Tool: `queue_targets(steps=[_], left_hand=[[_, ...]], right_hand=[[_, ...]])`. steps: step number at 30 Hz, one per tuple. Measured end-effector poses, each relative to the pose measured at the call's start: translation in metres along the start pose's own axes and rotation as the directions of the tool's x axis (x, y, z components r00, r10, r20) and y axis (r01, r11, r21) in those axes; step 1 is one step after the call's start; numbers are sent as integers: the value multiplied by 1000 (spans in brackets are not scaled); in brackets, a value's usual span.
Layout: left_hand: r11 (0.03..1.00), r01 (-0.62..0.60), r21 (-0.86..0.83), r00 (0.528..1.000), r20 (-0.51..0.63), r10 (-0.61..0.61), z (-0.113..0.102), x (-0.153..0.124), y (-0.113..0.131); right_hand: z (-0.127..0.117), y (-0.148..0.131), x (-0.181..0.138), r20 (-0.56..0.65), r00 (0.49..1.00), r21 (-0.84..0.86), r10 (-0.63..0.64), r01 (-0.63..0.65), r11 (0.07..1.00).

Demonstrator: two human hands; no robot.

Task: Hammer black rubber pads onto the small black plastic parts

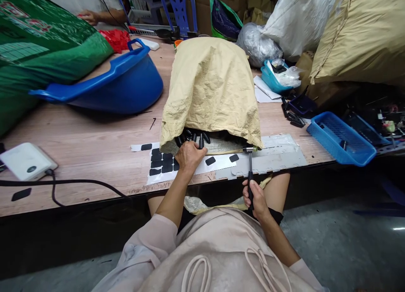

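Note:
My left hand (190, 156) is at the mouth of a tan woven sack (218, 85), its fingers closed on a small black tube-shaped part (201, 141) that stands upright. More black parts (190, 134) lie inside the sack's opening, mostly in shadow. My right hand (255, 196) is wrapped round the black handle of a small hammer (250, 163). The hammer's head rests by the sack's right front corner, over a grey board (278, 150). Under my left hand lies a white sheet (199, 168) with black rounded stickers (167, 162).
A blue basin (126, 85) and a green sack (47, 51) stand on the left. Nearer me are a white power bank (28, 161) and a black cable (82, 182). On the right sits a blue basket (341, 142). Behind the table a person's hand (90, 17) shows.

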State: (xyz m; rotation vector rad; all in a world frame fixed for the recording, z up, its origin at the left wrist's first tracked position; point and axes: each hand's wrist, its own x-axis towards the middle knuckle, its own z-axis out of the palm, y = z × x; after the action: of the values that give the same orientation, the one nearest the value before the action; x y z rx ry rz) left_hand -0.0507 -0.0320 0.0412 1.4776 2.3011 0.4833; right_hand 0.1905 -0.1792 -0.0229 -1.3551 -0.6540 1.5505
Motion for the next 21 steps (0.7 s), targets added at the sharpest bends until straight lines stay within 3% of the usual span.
queue_targets(steps=[10,13,17,21], left_hand=[[996,-72,-48,996,-54,69,4,-19,-12],[974,-180,-136,984,-37,177,6,-33,-19],[891,-361,-276,920,47,388,19,-45,-16],[873,-384,-300,897,103,429,32,-43,-6]], right_hand=[[1,-1,0,-14,1000,4,10,-10,1000],[1,-1,0,-22,1000,3,17,-17,1000],[0,-2,1,-22,1000,-2,17,-17,1000],[-1,-3,1,-20,999,-4,34,-34,999]])
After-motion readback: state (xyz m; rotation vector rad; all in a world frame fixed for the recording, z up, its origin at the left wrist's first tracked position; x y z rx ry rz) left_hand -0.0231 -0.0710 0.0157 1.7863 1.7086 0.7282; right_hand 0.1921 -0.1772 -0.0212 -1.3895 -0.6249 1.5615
